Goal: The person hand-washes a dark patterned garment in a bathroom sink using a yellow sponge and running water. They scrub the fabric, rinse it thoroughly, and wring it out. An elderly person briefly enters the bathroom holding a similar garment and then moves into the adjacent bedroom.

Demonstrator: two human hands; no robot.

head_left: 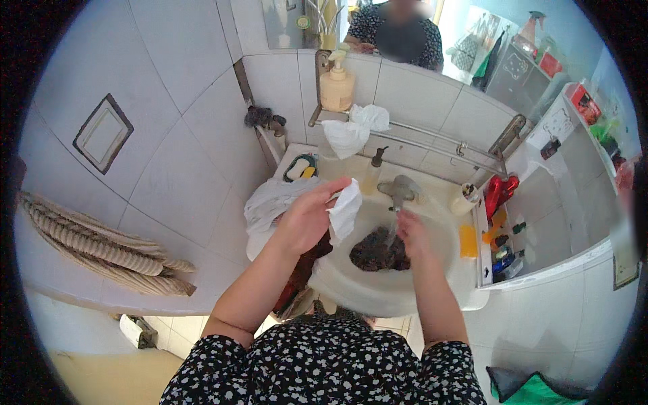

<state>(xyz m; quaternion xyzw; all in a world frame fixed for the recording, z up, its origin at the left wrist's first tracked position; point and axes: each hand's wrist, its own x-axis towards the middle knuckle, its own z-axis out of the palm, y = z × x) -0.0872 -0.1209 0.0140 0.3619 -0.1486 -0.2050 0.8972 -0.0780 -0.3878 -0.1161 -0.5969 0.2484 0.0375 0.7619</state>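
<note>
My left hand (305, 217) is raised over the left rim of the white washbasin (425, 283), its fingers closed on a small, limp white cloth (345, 210). My right hand (414, 235) is beside the running water under the grey faucet (399, 189). Its fingers point up toward the spout, and I see nothing in them. Below, a dark, wet, bunched-up fabric (368, 251) lies in the bowl. Left of the basin, a pale grey cloth heap (270, 206) is partly behind my left hand.
A metal rack (432, 135) holds a pump bottle (337, 88) and white cloths (347, 138). Behind the basin stand a soap dish (302, 167) and a dark-topped dispenser (374, 169). A shelf unit (533, 277) with small bottles borders the right. A beige ribbed towel (101, 246) hangs left.
</note>
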